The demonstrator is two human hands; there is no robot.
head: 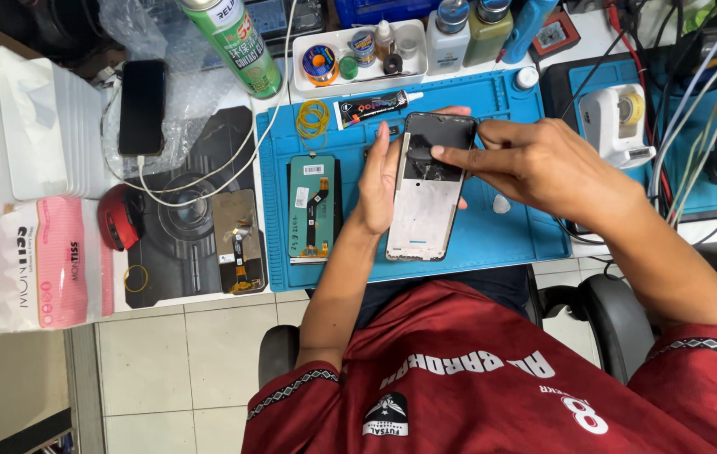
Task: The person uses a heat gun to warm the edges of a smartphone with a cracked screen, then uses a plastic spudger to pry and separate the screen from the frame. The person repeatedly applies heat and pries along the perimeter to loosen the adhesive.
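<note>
A person in a red jersey (476, 378) sits at a cluttered repair surface (232, 109), seen from above. Both hands work on an opened phone frame (425, 202), which lies over a blue work mat (526, 227) near its middle. The left hand (379, 181) is clasped along the frame's left edge, fingers curled up behind its top, steadying it. The right hand (535, 164) reaches in from the right, its fingertips (442, 152) pinched on the dark upper part of the frame; whether they grip a loose part there cannot be told.

Just left of the frame on the mat lies a green-backed display panel (314, 208) with a flex cable. Off the mat, farther left, a second display panel (238, 241) rests on a dark pad, beside a red round object (119, 217) and a pink-and-white packet (47, 265). A black phone (141, 107) with a white cable plugged in lies on bubble wrap.

Beyond the hands, a black glue tube (373, 107) and yellow rubber bands (313, 118) sit at the mat's far edge. Behind them stand a white tray (413, 42) of small jars, a green spray can (234, 42) and several bottles (447, 38). A white tape dispenser (619, 122) stands at far right.
</note>
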